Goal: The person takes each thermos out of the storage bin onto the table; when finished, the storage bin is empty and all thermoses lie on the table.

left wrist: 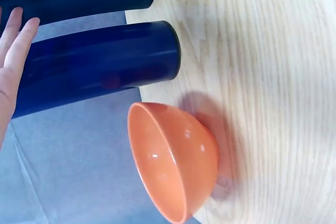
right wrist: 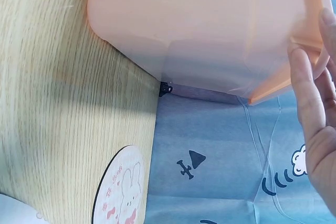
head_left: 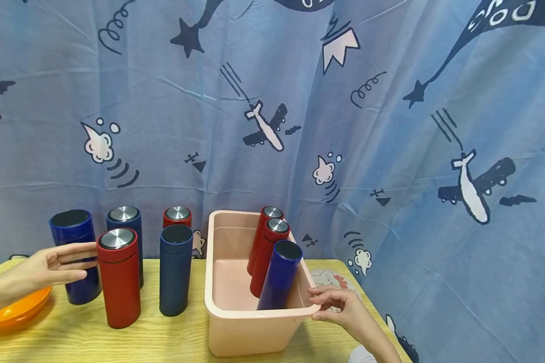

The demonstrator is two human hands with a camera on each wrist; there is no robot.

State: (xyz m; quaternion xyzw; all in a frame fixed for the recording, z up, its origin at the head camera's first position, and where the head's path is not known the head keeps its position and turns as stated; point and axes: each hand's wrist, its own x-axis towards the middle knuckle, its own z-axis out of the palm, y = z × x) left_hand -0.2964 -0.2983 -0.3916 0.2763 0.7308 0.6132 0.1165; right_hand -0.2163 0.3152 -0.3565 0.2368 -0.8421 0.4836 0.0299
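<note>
In the head view my left hand (head_left: 50, 267) stretches its straight fingers toward a red thermos bottle (head_left: 120, 287) standing upright on the table. The fingertips meet its left side in the picture; whether they touch it, I cannot tell. Behind that hand stands a glossy blue thermos (head_left: 79, 282), larger in the left wrist view. A dark blue thermos (head_left: 174, 277) is right of the red one. My right hand (head_left: 338, 307) pinches the front right corner rim of a pink plastic bin (head_left: 242, 335). Inside lean two red thermoses (head_left: 268, 257) and a blue thermos (head_left: 279, 277).
Farther back stand a blue thermos with a silver lid (head_left: 124, 214) and another red thermos (head_left: 178, 217), both partly hidden. An orange bowl (left wrist: 197, 156) sits at the table's left. Round printed mats (right wrist: 123, 187) lie right of the bin. A patterned curtain (head_left: 163, 126) hangs behind the table.
</note>
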